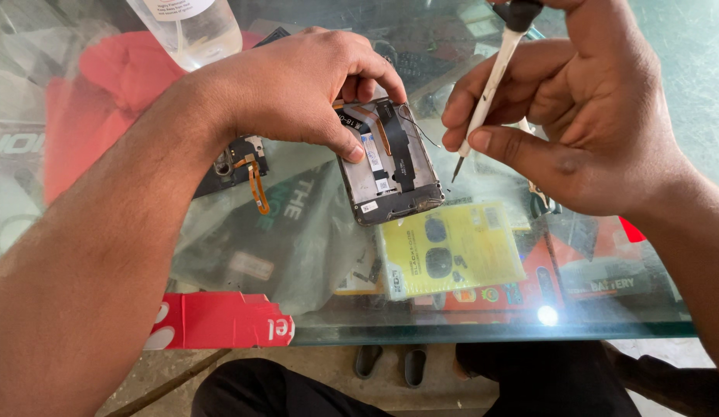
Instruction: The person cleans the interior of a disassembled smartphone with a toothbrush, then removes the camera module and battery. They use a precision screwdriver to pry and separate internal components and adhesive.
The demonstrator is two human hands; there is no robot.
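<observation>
I am looking down at my two hands over a glass desk [468, 328].

My left hand [298, 85] comes in from the left and rests on an opened phone [390, 166] that lies on the glass with its back cover off. My fingers [352, 147] on this hand are curled and pressed down on the phone's upper left corner, thumb along its left edge, pinning it flat. Below my thumb the phone's insides show: a metal frame, a black ribbon cable and an orange flex strip.

Left of my left fingers, partly under my wrist, lies a separate dark phone part [236, 166] with an orange flex cable trailing from it. Above my knuckles stands a clear plastic bottle [193, 27] holding clear liquid, next to a red cloth [105, 85].

Just right of the phone, my right hand [583, 116] holds a slim white screwdriver [491, 85] with a black cap. My thumb and forefinger [522, 150] pinch its shaft near the bottom, the other fingers curled behind. Its dark tip points down and hangs just beside the phone's right edge; I cannot tell if it touches anything.

Below my right fingers, under the glass, lies a yellow packet [452, 247], with red boxes beside it.
</observation>
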